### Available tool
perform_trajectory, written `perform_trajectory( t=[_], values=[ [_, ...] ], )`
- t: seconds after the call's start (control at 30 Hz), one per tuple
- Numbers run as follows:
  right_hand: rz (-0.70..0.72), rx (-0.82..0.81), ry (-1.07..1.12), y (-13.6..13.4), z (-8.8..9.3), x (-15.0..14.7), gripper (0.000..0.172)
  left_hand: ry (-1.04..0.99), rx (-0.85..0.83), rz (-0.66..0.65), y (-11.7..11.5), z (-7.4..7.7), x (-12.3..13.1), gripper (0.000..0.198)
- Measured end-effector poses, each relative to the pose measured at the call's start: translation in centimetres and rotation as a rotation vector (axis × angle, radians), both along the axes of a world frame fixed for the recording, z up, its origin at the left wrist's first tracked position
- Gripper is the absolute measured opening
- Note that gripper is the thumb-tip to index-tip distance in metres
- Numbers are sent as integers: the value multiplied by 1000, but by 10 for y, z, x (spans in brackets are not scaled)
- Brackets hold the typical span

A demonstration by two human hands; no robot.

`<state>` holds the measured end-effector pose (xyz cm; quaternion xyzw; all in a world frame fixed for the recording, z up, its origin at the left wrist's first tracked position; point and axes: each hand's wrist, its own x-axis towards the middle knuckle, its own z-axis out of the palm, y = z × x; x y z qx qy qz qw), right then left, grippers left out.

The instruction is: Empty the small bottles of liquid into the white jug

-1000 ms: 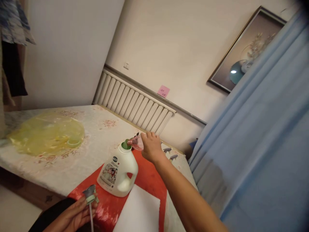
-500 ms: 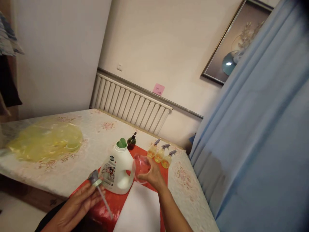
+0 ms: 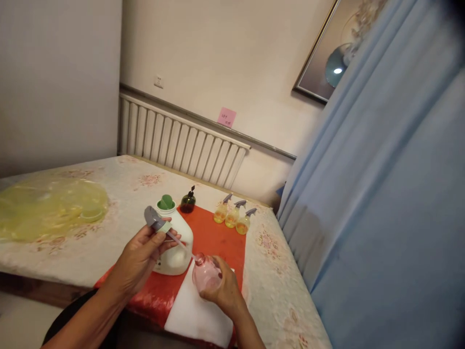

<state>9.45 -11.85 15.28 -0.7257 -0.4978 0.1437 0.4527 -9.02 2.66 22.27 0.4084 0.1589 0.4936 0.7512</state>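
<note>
the right hand (image 3: 227, 291) is wrapped around the see-through pink bottle (image 3: 206, 277), thumb low on the near side and fingers over the far side, its neck leaning up toward the left hand (image 3: 147, 247). that hand pinches the grey trigger spray head (image 3: 155, 219) by its pale green collar, and the thin dip tube (image 3: 182, 243) slants from this pinch down to the bottle's mouth.

the bottle looks like light, thin plastic: probably stiff enough to keep its shape, apt to give under a hard squeeze, and slippery if wet. its round body, below the neck, seems the best hold, leaving the mouth free. the spray head is likely light and rigid, safest by the collar, away from the trigger; the tube probably bends easily.

the right palm and fingers cover part of the bottle, so any liquid level is hard to judge. whether the tube's tip is inside the mouth or just before it, i cannot tell. just behind the left hand stands the white jug (image 3: 177, 259), its handle and label partly hidden by that hand. beyond the right hand, three yellow spray bottles (image 3: 232, 219) are too small to read, and left of the left hand the yellow plastic bag (image 3: 54, 206) is cut off by the frame.
</note>
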Motion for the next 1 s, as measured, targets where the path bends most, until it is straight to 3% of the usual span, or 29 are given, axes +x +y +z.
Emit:
perform_trajectory(
  t=[0.2, 0.5, 0.63, 0.8, 1.0],
  values=[
    [-30, -35, 69, -10, -1, -4, 89, 121, 78, -16, -8, -1, 18, 46],
    [-30, -21, 152, -8, 14, -18, 87, 378, 242, -192, -27, -34, 43, 42],
    [-45, -25, 188, -9, 12, -19, 88, 407, 287, -270, -26, -44, 46, 35],
    [-63, -52, 239, -12, 5, -18, 91, 446, 333, -315, -23, -47, 44, 31],
    [-44, -67, 362, -15, 12, -23, 87, 425, 372, -361, -23, -49, 42, 35]
  ],
)
